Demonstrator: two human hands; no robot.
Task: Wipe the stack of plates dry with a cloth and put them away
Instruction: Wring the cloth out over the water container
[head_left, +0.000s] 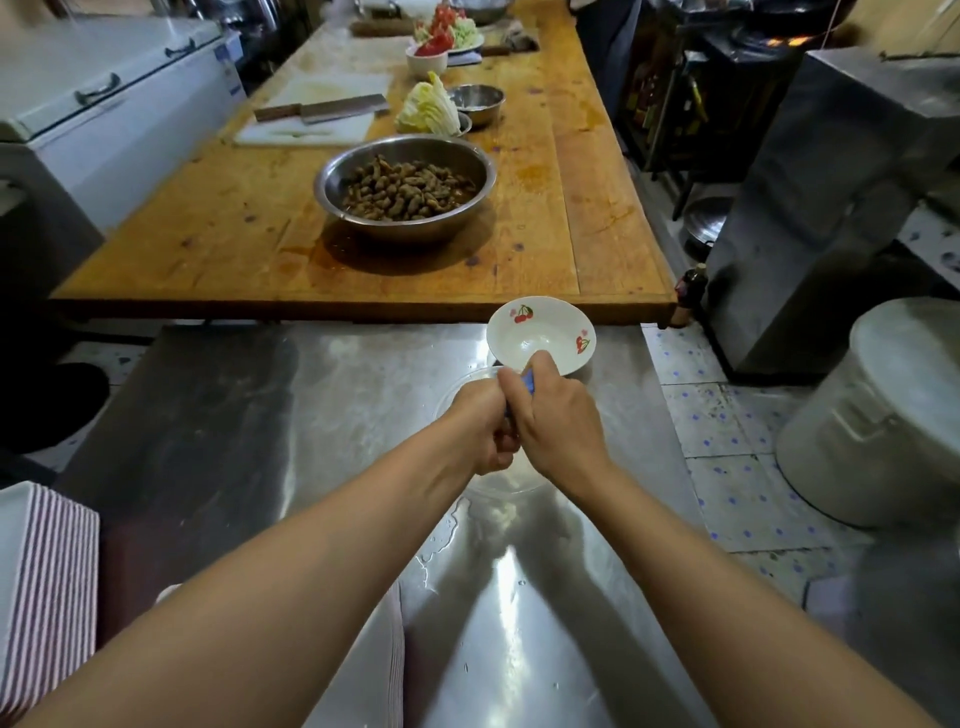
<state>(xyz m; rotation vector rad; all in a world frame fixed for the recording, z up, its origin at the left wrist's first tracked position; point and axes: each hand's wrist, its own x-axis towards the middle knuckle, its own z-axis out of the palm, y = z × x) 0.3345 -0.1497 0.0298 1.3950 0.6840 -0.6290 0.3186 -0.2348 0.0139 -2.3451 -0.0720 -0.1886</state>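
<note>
Clearly still early in the job, judging by the layout. Both hands together near the far right edge of the steel tabletop (260, 415): left hand (480, 431) and right hand (558, 421) pressed side by side, fingers curled round a blue cloth (528, 383), only a sliver of it showing between them. Held over a clear dish (498, 480), hard to make out, with water beaded on the steel just in front. Just beyond, at the far edge, a white bowl with cherries (540, 332), upright and untouched. No tall stack of plates visible, so impossible to say how many remain. Nothing seen put away yet; no shelf or rack in sight. Probably wringing or bunching the cloth, with wiping and storing all left to do. Wooden table (597, 234) beyond, unrelated.
</note>
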